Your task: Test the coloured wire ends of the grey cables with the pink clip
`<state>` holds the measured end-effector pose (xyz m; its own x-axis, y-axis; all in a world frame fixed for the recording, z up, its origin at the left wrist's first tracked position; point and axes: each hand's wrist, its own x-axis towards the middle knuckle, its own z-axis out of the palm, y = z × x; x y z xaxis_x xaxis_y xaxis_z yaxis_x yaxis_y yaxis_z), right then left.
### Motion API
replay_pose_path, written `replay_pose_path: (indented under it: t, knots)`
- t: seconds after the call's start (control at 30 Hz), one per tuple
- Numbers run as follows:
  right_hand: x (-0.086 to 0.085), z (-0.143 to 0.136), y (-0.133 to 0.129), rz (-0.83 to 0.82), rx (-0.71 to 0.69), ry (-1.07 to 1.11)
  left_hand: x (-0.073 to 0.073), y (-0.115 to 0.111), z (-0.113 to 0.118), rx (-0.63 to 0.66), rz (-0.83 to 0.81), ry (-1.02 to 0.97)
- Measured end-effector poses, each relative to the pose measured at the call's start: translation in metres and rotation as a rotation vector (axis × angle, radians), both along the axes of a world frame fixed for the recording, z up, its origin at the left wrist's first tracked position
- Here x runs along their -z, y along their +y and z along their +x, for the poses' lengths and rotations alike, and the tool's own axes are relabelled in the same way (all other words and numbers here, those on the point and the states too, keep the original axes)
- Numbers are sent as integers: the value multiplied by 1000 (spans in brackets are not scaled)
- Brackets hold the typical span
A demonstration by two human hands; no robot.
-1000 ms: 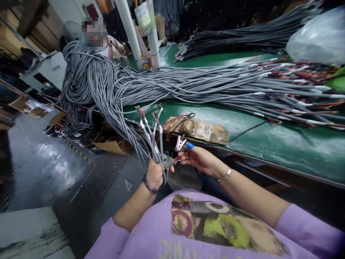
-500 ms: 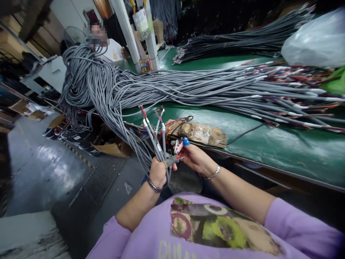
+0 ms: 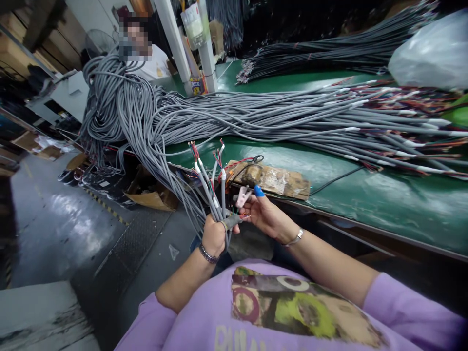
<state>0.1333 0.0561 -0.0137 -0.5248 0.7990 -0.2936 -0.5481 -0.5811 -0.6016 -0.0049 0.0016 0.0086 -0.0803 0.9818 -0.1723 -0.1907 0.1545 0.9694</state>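
My left hand [image 3: 214,236] is closed around several grey cables [image 3: 215,204] whose stripped ends show coloured wires and white tape. One cable end [image 3: 231,222] lies crosswise over the fist, its thin wires pointing right. Those wires reach my right hand [image 3: 263,214], which has a blue cover on the thumb. A pale pink clip [image 3: 243,196] is at the right hand's fingers, just above the wires. Whether the fingers pinch the clip or the wires is hard to make out. Behind the hands, a taped cardboard piece [image 3: 283,181] sits at the table's edge.
A long heap of grey cables [image 3: 256,114] covers the green table [image 3: 365,195]. Black cables [image 3: 321,58] and a plastic bag [image 3: 431,53] lie farther back. A person [image 3: 153,63] is behind the heap at the upper left. An open cardboard box [image 3: 153,200] stands below the table edge.
My right hand has shifted slightly right, and its thumb has moved away from the clip. The clip has turned a little. My left hand keeps its hold on the cables.
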Motion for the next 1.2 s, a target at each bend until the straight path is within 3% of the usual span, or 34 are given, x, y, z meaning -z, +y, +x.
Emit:
replay_pose_path:
  t: [0.13,0.23,0.37,0.47,0.57,0.7,0.83,1.07,1.2]
  knots:
    - [2,8,-10,62,-104,-91,6,-5,-3,-76,23,20]
    - [0,8,-19,197,-90,-226,11,-7,-3,-97,36,41]
    - [-7,4,-26,426,-16,-375,11,-7,-4,-19,49,105]
    - [-8,1,-26,498,-76,-345,10,-8,-5,87,-2,157]
    - [-7,0,-25,513,-88,-374,11,-9,-5,84,-26,159]
    - [-4,-1,-26,496,-21,-483,14,-8,-4,-16,29,85]
    - [-4,-3,-27,440,-2,-462,12,-6,-2,-86,21,-8]
    - [-10,-9,-26,425,-88,-398,9,-6,-2,-73,-12,21]
    - [-13,-11,-25,425,-72,-396,13,-7,-2,-67,-32,40]
